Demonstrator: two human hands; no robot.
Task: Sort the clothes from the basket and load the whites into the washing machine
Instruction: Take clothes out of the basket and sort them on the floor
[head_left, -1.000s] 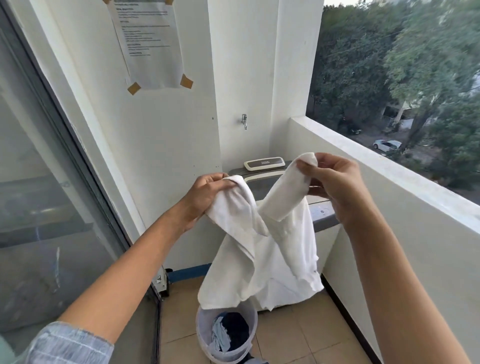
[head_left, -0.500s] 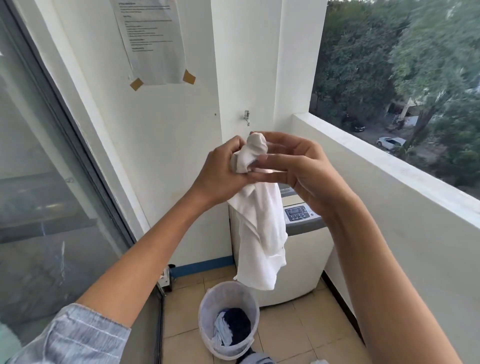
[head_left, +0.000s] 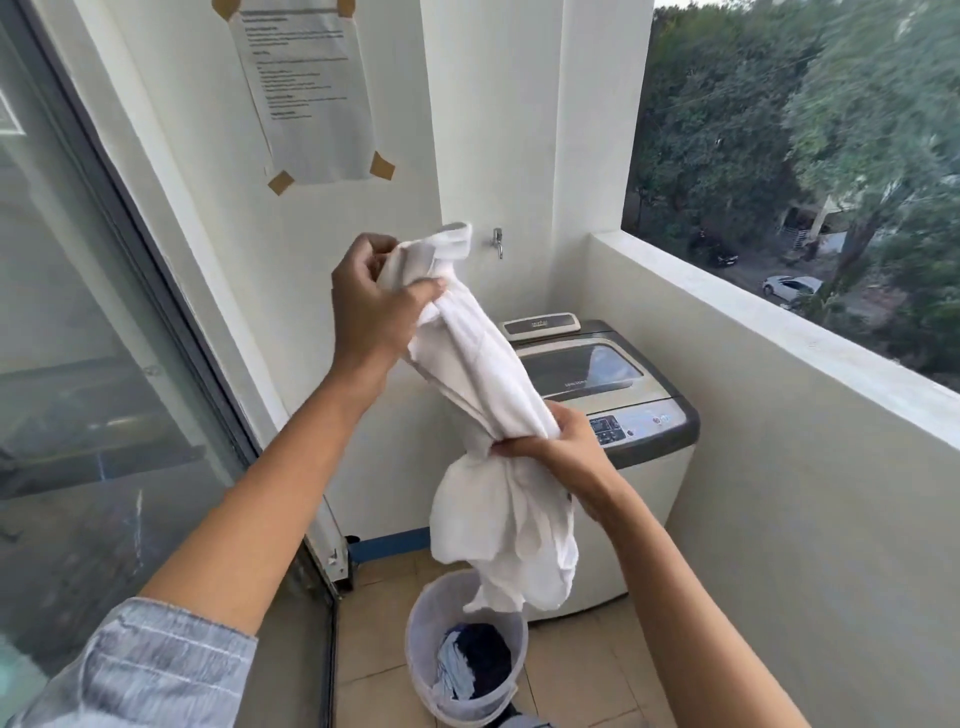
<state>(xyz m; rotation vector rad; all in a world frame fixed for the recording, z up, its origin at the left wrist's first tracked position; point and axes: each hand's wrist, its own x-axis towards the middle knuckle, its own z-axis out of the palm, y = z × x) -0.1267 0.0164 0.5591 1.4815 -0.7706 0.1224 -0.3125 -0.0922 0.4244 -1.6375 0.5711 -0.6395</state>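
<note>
Head view, looking down along two bare forearms on a narrow balcony. A white garment (head_left: 483, 374) is held up in the air, bunched into a long twisted roll. Its upper end is gripped by the left hand (head_left: 379, 306), fingers curled tightly around the cloth, at the height of a wall tap (head_left: 497, 241). Lower down, its middle is pinched by the right hand (head_left: 558, 449), fingers and thumb closed around the fabric, with the loose remainder hanging below. Directly beneath the hanging cloth, a pale laundry basket (head_left: 423, 623) is set on the tiled floor, with dark and light blue clothes seen inside. Just behind and to the right, a top-loading washing machine (head_left: 639, 467) is seen with its lid closed. A printed sheet (head_left: 306, 93) is taped to the wall.
</note>
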